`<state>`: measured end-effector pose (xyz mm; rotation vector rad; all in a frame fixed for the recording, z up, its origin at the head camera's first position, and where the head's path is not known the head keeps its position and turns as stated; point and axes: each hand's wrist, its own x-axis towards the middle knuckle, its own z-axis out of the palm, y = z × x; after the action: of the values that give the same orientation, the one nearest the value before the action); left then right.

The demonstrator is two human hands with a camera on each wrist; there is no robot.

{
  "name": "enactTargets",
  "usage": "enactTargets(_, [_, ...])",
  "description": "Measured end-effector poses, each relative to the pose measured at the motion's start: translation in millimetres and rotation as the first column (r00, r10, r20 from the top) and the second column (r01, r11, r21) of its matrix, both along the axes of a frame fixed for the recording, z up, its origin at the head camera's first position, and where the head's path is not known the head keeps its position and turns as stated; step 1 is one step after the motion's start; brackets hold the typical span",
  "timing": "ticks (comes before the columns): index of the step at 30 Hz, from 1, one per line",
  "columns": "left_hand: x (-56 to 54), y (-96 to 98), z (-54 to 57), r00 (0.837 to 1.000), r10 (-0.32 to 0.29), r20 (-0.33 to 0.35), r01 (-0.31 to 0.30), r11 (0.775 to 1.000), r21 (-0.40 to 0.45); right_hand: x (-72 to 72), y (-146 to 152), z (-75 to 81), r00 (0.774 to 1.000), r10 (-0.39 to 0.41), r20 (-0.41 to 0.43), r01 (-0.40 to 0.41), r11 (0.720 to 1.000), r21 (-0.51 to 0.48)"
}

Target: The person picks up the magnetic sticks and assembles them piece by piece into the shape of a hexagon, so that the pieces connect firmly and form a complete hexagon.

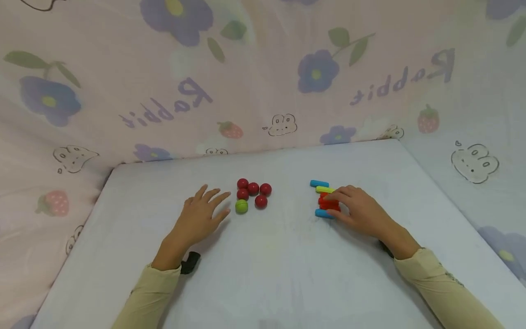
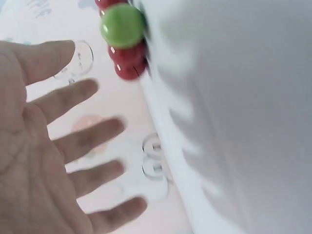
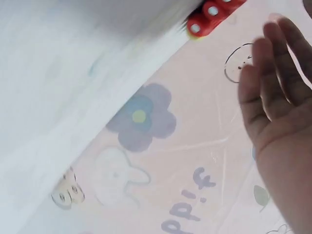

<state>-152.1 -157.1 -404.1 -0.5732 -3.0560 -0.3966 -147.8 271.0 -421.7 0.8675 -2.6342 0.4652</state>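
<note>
My left hand [image 1: 199, 218] is spread, palm down, just left of a green ball [image 1: 241, 206], holding nothing. Several shiny red balls [image 1: 265, 189] lie grouped behind and beside the green one. Over on the right, my right hand [image 1: 361, 210] hovers by a row of short sticks, its fingers partly covering them. Red sticks [image 1: 330, 205] lie in the middle of that row, showing round ends with white centres in the right wrist view. A yellow stick [image 1: 323, 189] and a blue stick [image 1: 319, 183] lie behind them, and another blue stick [image 1: 323, 213] in front.
A white table [image 1: 263, 274] lies beneath everything. Patterned cloth [image 1: 255, 91] with flowers and rabbits hangs around its back and sides. Dark straps [image 1: 190, 263] show at the wrists. A stretch of table separates the balls from the sticks.
</note>
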Motion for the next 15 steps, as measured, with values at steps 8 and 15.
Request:
enactTargets(8, [-8.6,29.7,6.9,0.993,-0.084,0.084,0.078,0.994,0.069,-3.2,-7,7.1,0.987,-0.03,0.157,0.013,0.994,0.11])
enactTargets(15, [-3.3,31.2,-1.1,0.989,-0.093,0.111,0.091,0.996,0.023,2.9,-11,1.9,0.974,-0.065,0.216,0.035,0.99,0.14])
